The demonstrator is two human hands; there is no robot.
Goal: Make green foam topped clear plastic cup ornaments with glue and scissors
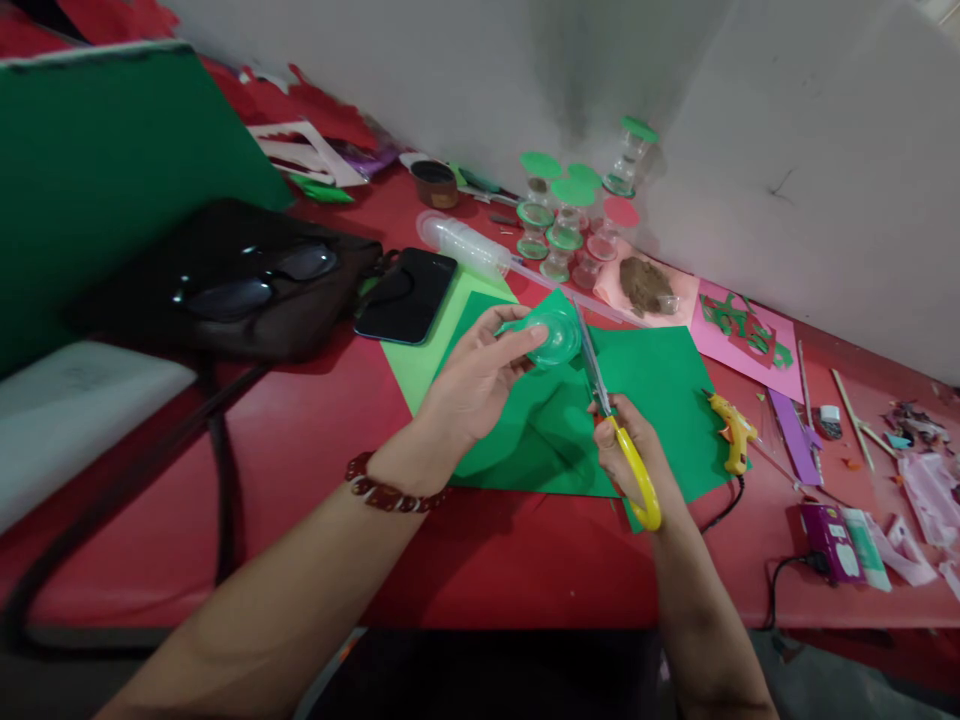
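My left hand (487,365), with a brown bracelet on its wrist, pinches a small clear plastic cup (559,342) together with a green paper piece (556,302) behind it. The thumb presses on the cup. In my right hand (630,450) are scissors (636,470) with yellow handles. Their blades point up and away, close beside the right edge of the cup and paper; whether they touch it I cannot tell. Beneath both hands lies a large green paper sheet (660,370), overlapping a light green sheet (405,375).
Several clear cup stacks with green or red tops (566,235) stand by the wall. A black phone (409,295) and a dark bag (247,300) with glasses lie left. Right are a yellow glue gun (731,430), a pink sheet (784,365) with green scraps, and a purple box (832,545).
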